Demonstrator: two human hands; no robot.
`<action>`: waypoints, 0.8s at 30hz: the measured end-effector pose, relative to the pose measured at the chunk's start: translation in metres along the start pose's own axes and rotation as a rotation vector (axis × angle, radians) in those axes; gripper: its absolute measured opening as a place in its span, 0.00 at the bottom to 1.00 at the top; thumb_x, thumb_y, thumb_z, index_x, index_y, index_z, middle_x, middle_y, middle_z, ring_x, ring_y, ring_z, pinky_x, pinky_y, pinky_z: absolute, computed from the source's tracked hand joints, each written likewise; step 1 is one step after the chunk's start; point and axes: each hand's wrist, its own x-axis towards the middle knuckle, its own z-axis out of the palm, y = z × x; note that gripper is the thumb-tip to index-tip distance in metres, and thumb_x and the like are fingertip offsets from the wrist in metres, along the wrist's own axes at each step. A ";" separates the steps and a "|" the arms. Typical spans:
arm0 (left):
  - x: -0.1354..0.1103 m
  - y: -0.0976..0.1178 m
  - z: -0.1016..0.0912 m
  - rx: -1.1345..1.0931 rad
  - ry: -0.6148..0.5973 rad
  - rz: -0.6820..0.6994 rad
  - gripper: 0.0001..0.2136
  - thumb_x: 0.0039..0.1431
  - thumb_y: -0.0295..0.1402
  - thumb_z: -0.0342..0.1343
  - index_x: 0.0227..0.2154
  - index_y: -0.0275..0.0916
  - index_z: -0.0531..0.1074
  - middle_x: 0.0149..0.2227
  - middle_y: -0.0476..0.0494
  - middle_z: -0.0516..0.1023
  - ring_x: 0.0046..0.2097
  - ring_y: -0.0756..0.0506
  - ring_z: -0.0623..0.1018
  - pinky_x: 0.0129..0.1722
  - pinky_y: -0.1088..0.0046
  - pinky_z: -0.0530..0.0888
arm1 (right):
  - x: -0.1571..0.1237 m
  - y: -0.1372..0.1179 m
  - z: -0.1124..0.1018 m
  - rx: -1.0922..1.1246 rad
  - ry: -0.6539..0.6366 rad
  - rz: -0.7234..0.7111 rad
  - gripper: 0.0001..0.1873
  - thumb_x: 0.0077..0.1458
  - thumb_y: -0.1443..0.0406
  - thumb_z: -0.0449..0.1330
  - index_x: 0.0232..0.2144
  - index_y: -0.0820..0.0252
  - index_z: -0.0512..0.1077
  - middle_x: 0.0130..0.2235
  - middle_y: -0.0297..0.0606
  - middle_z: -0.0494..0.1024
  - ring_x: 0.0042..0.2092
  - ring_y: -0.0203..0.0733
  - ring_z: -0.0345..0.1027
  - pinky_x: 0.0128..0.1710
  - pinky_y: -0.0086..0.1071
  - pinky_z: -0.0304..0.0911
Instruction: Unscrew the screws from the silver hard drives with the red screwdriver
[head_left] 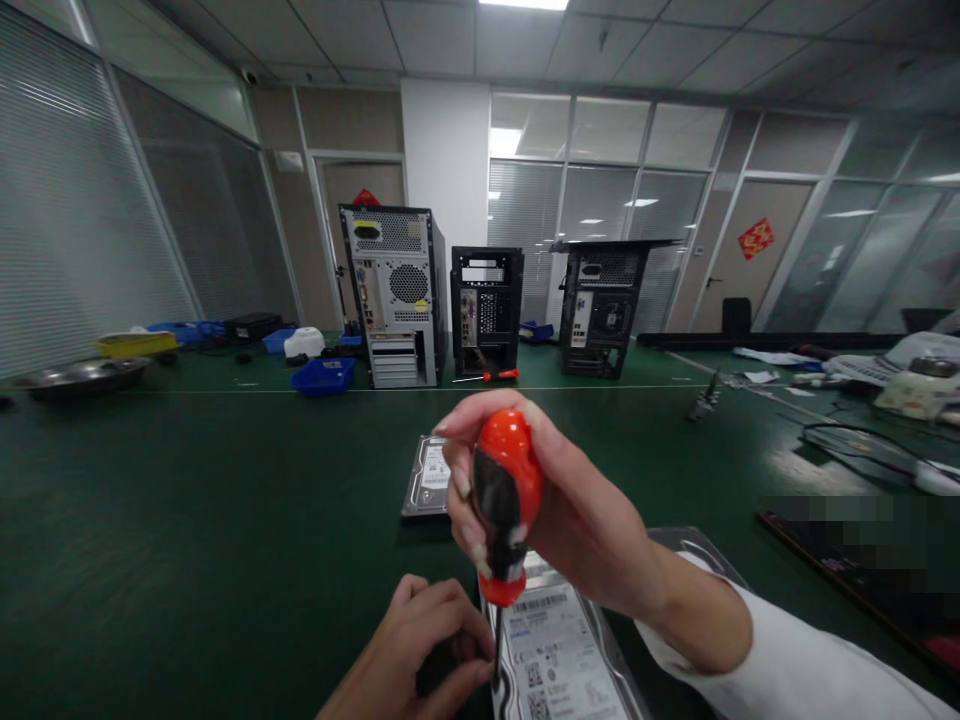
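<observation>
My right hand (570, 510) is wrapped round the orange and black handle of a screwdriver (504, 510), held upright with its shaft pointing down onto the left edge of a hard drive (559, 650) lying label up at the near edge of the green table. My left hand (420, 650) is curled at that drive's left side, fingers closed against its edge next to the screwdriver's tip. A second hard drive (427, 478) lies flat just beyond the hands.
Three computer tower cases (394, 295) (486, 310) (604, 305) stand at the back of the green table (187, 520), with a small screwdriver (491, 376) before them. Blue bins (324, 376), a yellow tray and a metal dish (82, 375) sit far left. Cables and parts lie right.
</observation>
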 end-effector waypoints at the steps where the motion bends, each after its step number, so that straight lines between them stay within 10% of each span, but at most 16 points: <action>1: -0.001 0.002 0.000 -0.015 0.001 0.020 0.05 0.60 0.34 0.52 0.34 0.41 0.72 0.36 0.48 0.73 0.39 0.45 0.69 0.40 0.73 0.64 | -0.001 -0.002 0.002 -0.014 -0.001 0.025 0.17 0.61 0.52 0.48 0.43 0.57 0.66 0.33 0.35 0.64 0.29 0.33 0.60 0.28 0.28 0.59; 16: -0.004 0.008 -0.006 -0.091 -0.071 -0.054 0.07 0.54 0.36 0.59 0.35 0.41 0.74 0.36 0.48 0.73 0.40 0.45 0.69 0.41 0.73 0.65 | -0.003 0.004 0.003 -0.050 0.118 -0.018 0.09 0.58 0.60 0.57 0.38 0.53 0.60 0.31 0.28 0.65 0.25 0.27 0.58 0.25 0.23 0.57; 24: 0.009 -0.002 0.001 -0.133 -0.052 -0.048 0.09 0.50 0.41 0.62 0.29 0.42 0.77 0.36 0.49 0.77 0.40 0.43 0.71 0.41 0.71 0.65 | -0.017 -0.012 0.019 -0.187 0.130 0.192 0.13 0.59 0.52 0.53 0.43 0.49 0.59 0.33 0.30 0.64 0.30 0.32 0.57 0.30 0.29 0.55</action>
